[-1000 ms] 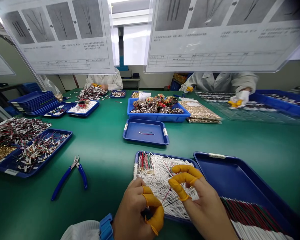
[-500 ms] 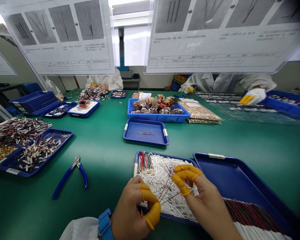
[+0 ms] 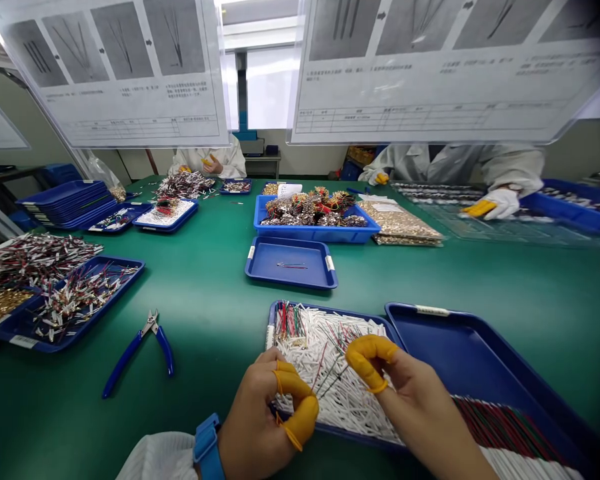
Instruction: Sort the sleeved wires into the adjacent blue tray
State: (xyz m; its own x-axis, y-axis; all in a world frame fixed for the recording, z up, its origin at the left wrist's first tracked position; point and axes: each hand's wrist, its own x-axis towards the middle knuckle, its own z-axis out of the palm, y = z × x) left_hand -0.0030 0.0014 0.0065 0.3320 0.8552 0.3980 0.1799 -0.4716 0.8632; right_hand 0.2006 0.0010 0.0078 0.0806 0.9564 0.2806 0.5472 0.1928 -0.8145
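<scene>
My left hand, with yellow finger cots on thumb and forefinger, pinches the lower ends of several thin wires. These red, green and dark wires fan out up and to the right. My right hand, also in yellow finger cots, is closed in a pinch at the upper end of a green wire; the exact contact at the fingertips is hidden. Below both hands lies a blue tray full of short white tubes. Red and green wire pieces stand in its back left corner.
Right of it, a larger blue tray holds rows of red and green wires. Blue-handled cutters lie at left, near a tray of wire parts. A shallow tray sits ahead. Two co-workers sit opposite; hanging sheets block the upper view.
My right hand has shifted slightly, its fingers now drawn together at the green wire's end. The wires spread more upright from my left hand. Opposite, a co-worker's gloved hand moved left.
</scene>
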